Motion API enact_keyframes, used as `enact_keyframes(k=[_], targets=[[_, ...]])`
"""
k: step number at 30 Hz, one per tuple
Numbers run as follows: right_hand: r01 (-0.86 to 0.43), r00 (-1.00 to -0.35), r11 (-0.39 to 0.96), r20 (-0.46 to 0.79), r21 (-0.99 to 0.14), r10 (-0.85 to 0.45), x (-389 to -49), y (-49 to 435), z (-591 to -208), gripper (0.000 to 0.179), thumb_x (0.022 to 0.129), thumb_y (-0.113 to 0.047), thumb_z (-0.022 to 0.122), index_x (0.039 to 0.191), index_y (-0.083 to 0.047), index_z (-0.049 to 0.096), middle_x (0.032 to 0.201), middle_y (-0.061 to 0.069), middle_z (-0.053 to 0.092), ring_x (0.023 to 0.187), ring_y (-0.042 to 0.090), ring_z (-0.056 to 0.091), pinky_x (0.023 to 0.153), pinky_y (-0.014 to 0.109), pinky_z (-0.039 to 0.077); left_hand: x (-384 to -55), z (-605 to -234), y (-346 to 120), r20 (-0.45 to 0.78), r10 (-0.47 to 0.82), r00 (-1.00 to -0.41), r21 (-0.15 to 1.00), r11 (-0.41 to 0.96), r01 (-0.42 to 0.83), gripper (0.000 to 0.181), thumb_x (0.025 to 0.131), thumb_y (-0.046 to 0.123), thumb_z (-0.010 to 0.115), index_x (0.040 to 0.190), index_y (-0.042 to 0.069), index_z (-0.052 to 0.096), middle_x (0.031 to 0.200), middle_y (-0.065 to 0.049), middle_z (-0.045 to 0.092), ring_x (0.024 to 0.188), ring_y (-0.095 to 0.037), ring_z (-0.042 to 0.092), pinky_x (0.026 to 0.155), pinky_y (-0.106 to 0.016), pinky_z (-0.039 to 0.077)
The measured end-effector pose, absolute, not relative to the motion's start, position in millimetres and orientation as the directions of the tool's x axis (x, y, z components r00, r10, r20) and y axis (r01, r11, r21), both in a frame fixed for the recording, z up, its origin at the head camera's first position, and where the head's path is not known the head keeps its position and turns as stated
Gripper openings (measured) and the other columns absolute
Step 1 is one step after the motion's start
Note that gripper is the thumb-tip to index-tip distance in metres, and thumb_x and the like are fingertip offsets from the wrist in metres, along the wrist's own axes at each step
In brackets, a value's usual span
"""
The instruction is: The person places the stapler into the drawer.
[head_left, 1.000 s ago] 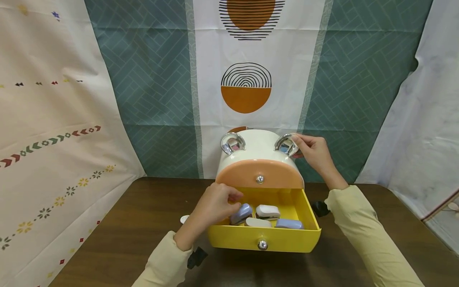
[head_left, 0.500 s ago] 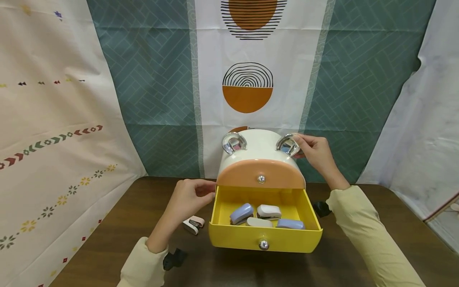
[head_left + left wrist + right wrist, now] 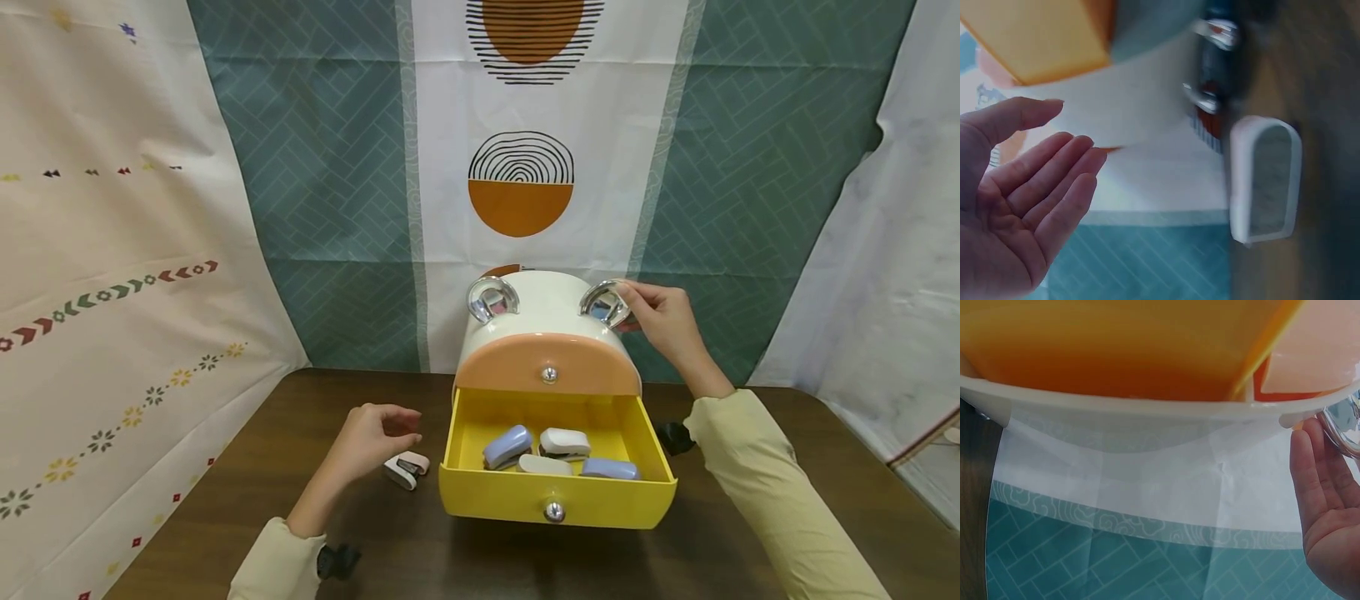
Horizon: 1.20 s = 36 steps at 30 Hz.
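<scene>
A white box with silver ears stands on the table, its yellow drawer (image 3: 480, 492) pulled out. In the drawer lie several mini staplers: a lavender stapler (image 3: 507, 446) at left, a white stapler (image 3: 565, 443), another white one at the front and a lavender one (image 3: 611, 469) at right. My right hand (image 3: 663, 325) pinches the outer edge of the silver ear (image 3: 603, 302) on the right. My left hand (image 3: 367, 442) holds nothing, its fingers loosely bent, just left of the drawer. A pale pink and white stapler (image 3: 407, 469) lies on the table close by it.
Above the drawer is an orange drawer front (image 3: 585, 358) with a silver knob, closed. A patterned cloth (image 3: 330, 192) hangs right behind the box. The dark wooden table (image 3: 247, 500) reaches out on both sides.
My left hand has moved left, from over the drawer past its side to near the stapler on the table. My right hand has stayed on the ear.
</scene>
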State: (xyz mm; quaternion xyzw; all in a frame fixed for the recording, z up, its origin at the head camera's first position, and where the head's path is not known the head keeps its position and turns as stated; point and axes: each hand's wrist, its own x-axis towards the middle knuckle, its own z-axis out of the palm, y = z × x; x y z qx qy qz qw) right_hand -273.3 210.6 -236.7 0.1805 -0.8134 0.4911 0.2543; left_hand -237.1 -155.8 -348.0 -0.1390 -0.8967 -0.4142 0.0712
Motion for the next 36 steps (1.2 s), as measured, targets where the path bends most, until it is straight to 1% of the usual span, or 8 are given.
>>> enact_keyframes(k=[3,7,9,12,16,21,31,36], targets=[[-0.541,-0.807,0.453,0.589,-0.708,-0.044,-272.9,210.5,-236.2,0.033,0.092,-0.011,0.051,0.114,0.012,0.056,0.109,0.032,0.056,0.060,-0.007,0.056,0.057,0.017,0.050,-241.8,-358.5,-161.8,0.212,0.193,-0.958,0.714,0.639,0.287,0.025,0.074,0.006,0.072,0.098,0.001,0.069,0.091,-0.010,0.068,0.078,-0.018,0.064,0.067,-0.030,0.053],[-0.535,-0.810,0.457,0.585,-0.710,-0.040,-272.6,210.6,-235.8,0.033,0.092,-0.012,0.052,0.115,0.012,0.056,0.108,0.033,0.057,0.059,-0.007,0.056,0.057,0.016,0.050,-249.0,-371.0,-169.5,0.162,0.230,-0.959,0.692,0.667,0.277,0.030,0.073,0.006,0.071,0.101,-0.001,0.067,0.098,-0.014,0.067,0.086,-0.025,0.063,0.072,-0.035,0.052],[-0.534,-0.810,0.458,0.585,-0.711,-0.037,-272.5,210.8,-235.8,0.033,0.092,-0.012,0.052,0.115,0.012,0.056,0.106,0.034,0.057,0.058,-0.006,0.056,0.057,0.016,0.049,-252.8,-376.7,-172.9,0.144,0.267,-0.953,0.661,0.690,0.293,0.033,0.071,0.004,0.070,0.103,-0.003,0.066,0.100,-0.016,0.066,0.090,-0.029,0.062,0.075,-0.039,0.051],[-0.536,-0.809,0.455,0.586,-0.711,-0.038,-272.9,211.0,-236.1,0.033,0.092,-0.012,0.052,0.115,0.011,0.056,0.107,0.033,0.057,0.059,-0.005,0.057,0.057,0.016,0.050,-257.1,-383.4,-176.6,0.124,0.312,-0.942,0.598,0.734,0.322,0.037,0.067,0.002,0.072,0.103,-0.005,0.065,0.101,-0.016,0.066,0.093,-0.031,0.062,0.076,-0.041,0.050],[-0.541,-0.806,0.457,0.590,-0.706,-0.043,-274.0,211.4,-237.2,0.033,0.092,-0.013,0.052,0.115,0.011,0.056,0.105,0.033,0.058,0.060,-0.003,0.058,0.057,0.018,0.050,-259.7,-388.2,-177.8,0.075,0.363,-0.929,0.520,0.780,0.347,0.040,0.060,-0.002,0.074,0.099,-0.006,0.065,0.097,-0.015,0.066,0.086,-0.027,0.061,0.074,-0.040,0.049],[-0.553,-0.799,0.455,0.599,-0.698,-0.052,-275.0,211.8,-237.9,0.033,0.092,-0.012,0.051,0.115,0.011,0.056,0.102,0.034,0.058,0.060,-0.004,0.058,0.057,0.018,0.050,-260.8,-390.1,-175.1,0.003,0.378,-0.926,0.468,0.818,0.335,0.041,0.057,-0.005,0.076,0.097,-0.005,0.066,0.093,-0.011,0.065,0.074,-0.019,0.054,0.068,-0.036,0.047],[-0.540,-0.805,0.471,0.592,-0.697,-0.048,-300.8,226.5,-254.6,0.033,0.092,-0.014,0.052,0.117,0.007,0.057,0.103,0.031,0.060,0.060,-0.003,0.059,0.057,0.017,0.050,-266.4,-394.2,-170.4,-0.001,0.394,-0.919,0.415,0.836,0.359,0.041,0.055,-0.008,0.077,0.095,-0.006,0.066,0.090,-0.011,0.066,0.078,-0.021,0.058,0.073,-0.039,0.048],[-0.543,-0.805,0.460,0.592,-0.702,-0.047,-305.1,229.1,-256.9,0.033,0.092,-0.016,0.052,0.117,0.006,0.058,0.102,0.030,0.061,0.059,-0.003,0.058,0.056,0.017,0.050,-268.2,-393.9,-170.1,0.010,0.397,-0.918,0.401,0.839,0.367,0.040,0.055,-0.006,0.079,0.092,-0.006,0.067,0.089,-0.011,0.066,0.080,-0.023,0.059,0.076,-0.041,0.048]])
